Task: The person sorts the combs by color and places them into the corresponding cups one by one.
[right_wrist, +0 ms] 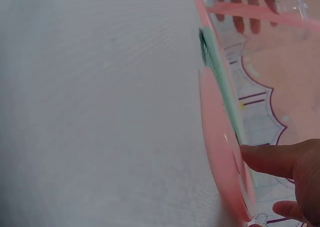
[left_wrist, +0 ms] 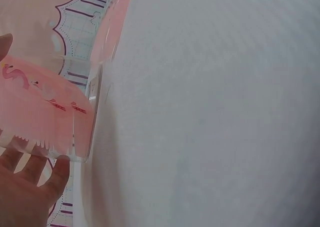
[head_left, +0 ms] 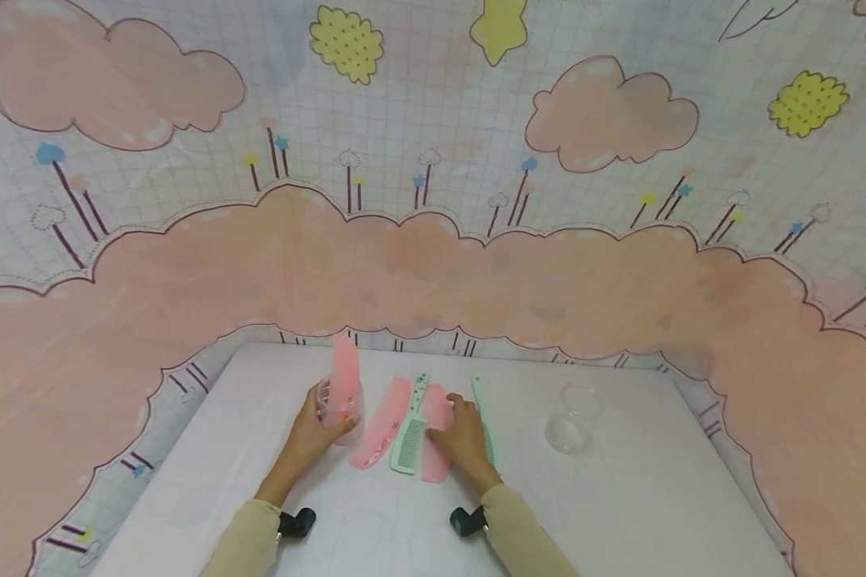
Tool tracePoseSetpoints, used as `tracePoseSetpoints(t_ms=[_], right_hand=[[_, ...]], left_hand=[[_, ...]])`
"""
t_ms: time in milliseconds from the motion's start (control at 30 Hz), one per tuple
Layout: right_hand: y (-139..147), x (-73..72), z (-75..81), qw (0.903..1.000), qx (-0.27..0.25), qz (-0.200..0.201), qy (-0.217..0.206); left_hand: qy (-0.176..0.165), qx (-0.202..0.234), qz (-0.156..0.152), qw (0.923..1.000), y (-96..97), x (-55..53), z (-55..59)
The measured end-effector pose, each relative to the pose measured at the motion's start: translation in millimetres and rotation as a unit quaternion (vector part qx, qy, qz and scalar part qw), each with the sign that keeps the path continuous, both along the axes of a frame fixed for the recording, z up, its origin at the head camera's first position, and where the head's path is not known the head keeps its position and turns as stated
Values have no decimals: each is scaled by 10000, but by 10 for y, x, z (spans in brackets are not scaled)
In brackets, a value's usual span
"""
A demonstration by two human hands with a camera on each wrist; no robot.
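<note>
My left hand (head_left: 309, 429) grips a clear plastic cup (head_left: 358, 407), with a pink comb (head_left: 345, 369) standing upright in it. In the left wrist view, the comb in the cup (left_wrist: 42, 102) shows a flamingo print, and its teeth face my fingers (left_wrist: 57, 177). My right hand (head_left: 465, 433) reaches over another pink comb (head_left: 435, 465) lying on the table, thumb tip right at its edge. Between the hands lie a pink comb with a printed edge (head_left: 382, 425) and a green handled comb (head_left: 409, 441). A second green comb (head_left: 477, 393) is partly hidden behind my right hand.
A second clear cup (head_left: 568, 433) stands to the right on the white table (head_left: 642, 481). A patterned cloth (head_left: 433, 272) with pink clouds rises behind the table's far edge. Dark wrist cameras (head_left: 298, 523) are worn on both sleeves.
</note>
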State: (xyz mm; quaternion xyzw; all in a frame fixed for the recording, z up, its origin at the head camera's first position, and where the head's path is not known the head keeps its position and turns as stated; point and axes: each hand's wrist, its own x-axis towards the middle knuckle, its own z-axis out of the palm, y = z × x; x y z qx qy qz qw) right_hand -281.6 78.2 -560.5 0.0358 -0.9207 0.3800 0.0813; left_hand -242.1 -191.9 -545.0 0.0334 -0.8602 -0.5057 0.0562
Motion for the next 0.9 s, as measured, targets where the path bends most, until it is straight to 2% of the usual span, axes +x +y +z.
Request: tracePoseSetpoints(t_ms=[300, 567, 667, 900], right_hand=[[-49, -47, 111, 9982, 11, -141, -582], [-31, -120, 187, 9963, 40, -170, -838], [-2, -129, 164, 9960, -70, -133, -880], [79, -130, 125, 9973, -327, -158, -638]], left_hand=[[-15, 68, -26, 10000, -15, 5, 9], [34, 19, -11, 10000, -9, -24, 31], [65, 58, -7, 10000, 10, -35, 21], [46, 112, -25, 9999, 32, -42, 4]])
